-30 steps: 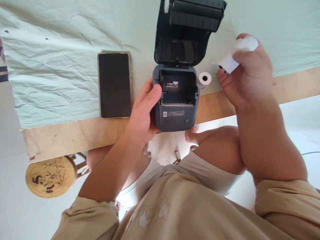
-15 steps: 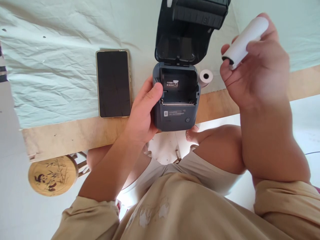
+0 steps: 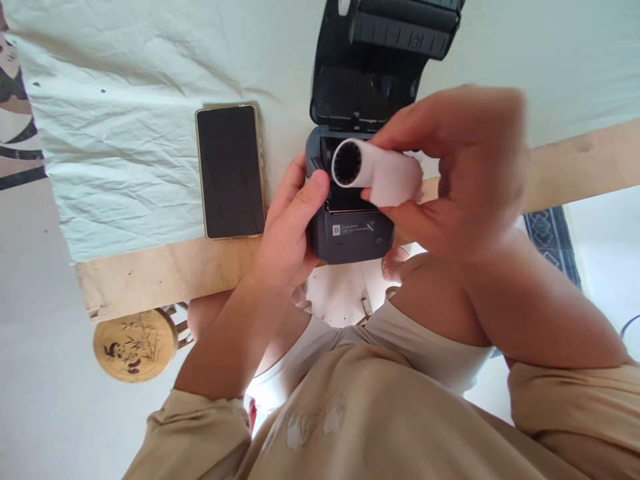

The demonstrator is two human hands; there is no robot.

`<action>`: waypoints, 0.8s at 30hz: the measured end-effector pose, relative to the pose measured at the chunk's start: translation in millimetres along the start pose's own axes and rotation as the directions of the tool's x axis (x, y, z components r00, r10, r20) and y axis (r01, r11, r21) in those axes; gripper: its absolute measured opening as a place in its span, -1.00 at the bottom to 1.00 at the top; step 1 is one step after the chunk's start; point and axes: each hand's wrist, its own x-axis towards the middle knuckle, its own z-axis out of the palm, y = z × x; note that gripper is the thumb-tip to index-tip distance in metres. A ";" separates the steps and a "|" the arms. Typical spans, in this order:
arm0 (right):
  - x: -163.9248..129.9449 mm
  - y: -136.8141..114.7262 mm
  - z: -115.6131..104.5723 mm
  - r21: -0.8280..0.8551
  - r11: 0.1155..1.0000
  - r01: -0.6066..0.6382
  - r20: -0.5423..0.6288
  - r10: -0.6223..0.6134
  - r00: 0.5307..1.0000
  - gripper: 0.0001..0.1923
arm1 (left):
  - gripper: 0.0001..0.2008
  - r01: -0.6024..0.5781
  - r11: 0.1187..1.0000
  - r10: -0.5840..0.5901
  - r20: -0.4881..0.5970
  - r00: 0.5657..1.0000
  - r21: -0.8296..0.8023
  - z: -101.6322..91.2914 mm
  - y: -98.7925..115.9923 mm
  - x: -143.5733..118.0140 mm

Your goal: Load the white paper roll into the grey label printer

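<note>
A small dark grey printer (image 3: 350, 233) stands at the table's near edge, its lid (image 3: 370, 67) swung open and upright. My left hand (image 3: 287, 230) grips the printer's left side, thumb on the top rim. My right hand (image 3: 460, 173) holds a white paper roll (image 3: 380, 175) just above the printer's open compartment, the roll's dark core facing left. My right hand covers most of the compartment, and the spare roll seen earlier on the table is hidden.
A black phone (image 3: 231, 171) lies face up to the left of the printer on a pale green cloth (image 3: 125, 133). The wooden table edge (image 3: 165, 270) runs below it. A round stool with a panda picture (image 3: 134, 345) stands on the floor at lower left.
My right hand has swung the paper roll from up at the right down and left, to just over the printer's open compartment. The left hand has kept its hold on the printer.
</note>
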 end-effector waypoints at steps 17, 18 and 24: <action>-10.4 -6.7 8.3 -0.085 0.881 0.465 -0.024 -0.469 0.883 -0.90 | -0.69 -0.021 0.999 0.022 -0.028 0.999 0.024 -4.8 1.6 -3.8; -10.7 -6.5 7.9 -0.083 0.874 0.478 -0.024 -0.481 0.876 -0.87 | -0.67 -0.029 0.999 0.030 -0.025 0.999 0.036 -6.1 0.8 -3.8; -9.7 -4.1 5.6 -0.200 0.926 0.321 -0.043 -0.335 0.941 -0.87 | -0.60 -0.099 0.994 0.100 0.022 0.995 -0.033 -2.2 -1.1 -3.7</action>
